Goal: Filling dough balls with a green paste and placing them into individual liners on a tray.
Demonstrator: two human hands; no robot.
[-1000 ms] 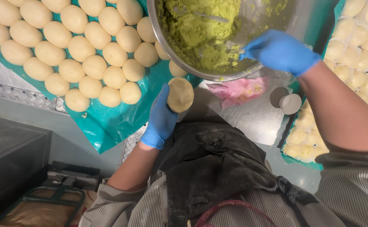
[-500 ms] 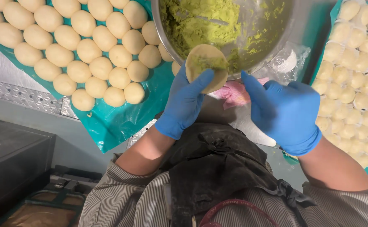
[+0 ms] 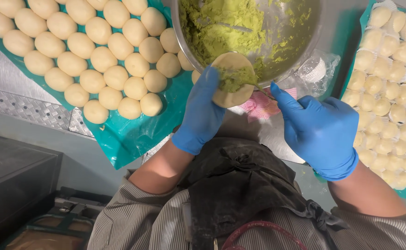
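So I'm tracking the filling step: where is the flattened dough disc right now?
In the head view, the dough disc lies in the left hand, just below the metal bowl rim, green filling on it.

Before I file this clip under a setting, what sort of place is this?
Probably a commercial bakery or food-production kitchen: rows of dough balls on a teal sheet, a steel bowl of green filling, finished pieces in paper cups, and gloved hands filling a dough disc over a metal worktable.

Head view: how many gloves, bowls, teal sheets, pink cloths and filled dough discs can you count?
Gloves: 2, left glove and right glove
Bowl: 1
Teal sheets: 2
Pink cloth: 1
Filled disc: 1, in the left glove
Total: 7
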